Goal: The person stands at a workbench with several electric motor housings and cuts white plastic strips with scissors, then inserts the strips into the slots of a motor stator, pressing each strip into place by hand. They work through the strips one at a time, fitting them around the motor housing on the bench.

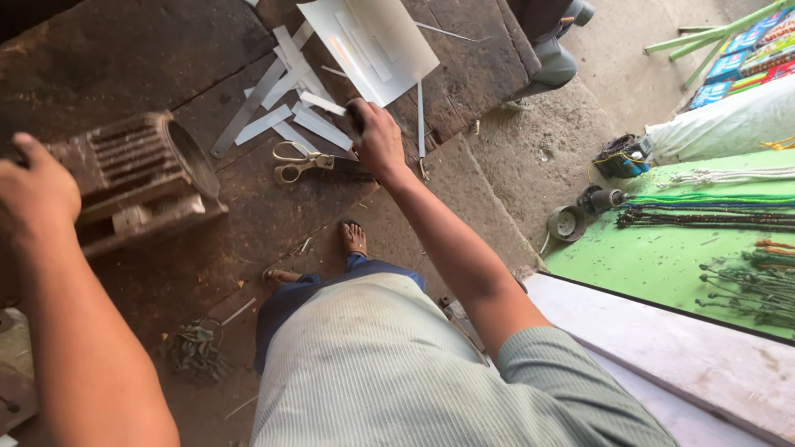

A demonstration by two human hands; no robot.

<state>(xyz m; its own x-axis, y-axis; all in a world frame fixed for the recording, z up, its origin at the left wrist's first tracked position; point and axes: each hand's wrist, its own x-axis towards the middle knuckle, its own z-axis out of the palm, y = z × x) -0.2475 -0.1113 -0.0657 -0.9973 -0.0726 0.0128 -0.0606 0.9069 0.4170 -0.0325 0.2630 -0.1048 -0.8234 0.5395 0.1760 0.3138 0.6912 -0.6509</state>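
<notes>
At the far left, our left hand [33, 190] was curled loosely, knuckles up, resting against the ribbed, rusty motor housing [137, 178]; whether it truly gripped the casing we could not tell. Just right of the housing, on the dark workbench [124, 58], lay a scatter of cut metal strips [286, 103] and, below them, a pair of shears [302, 161] with pale looped handles. Our right hand [377, 141] reached out over the blade end of the shears, fingers closed around something dark at the edge of the strips; what it was stayed hidden. Above it sat a pale metal sheet [373, 41]. We judged ourselves between cuts, sorting pieces. A next move would call for a firm hold clear of the sharp edges. Farther right lay a green mat [662, 257] with bundled wires.
</notes>
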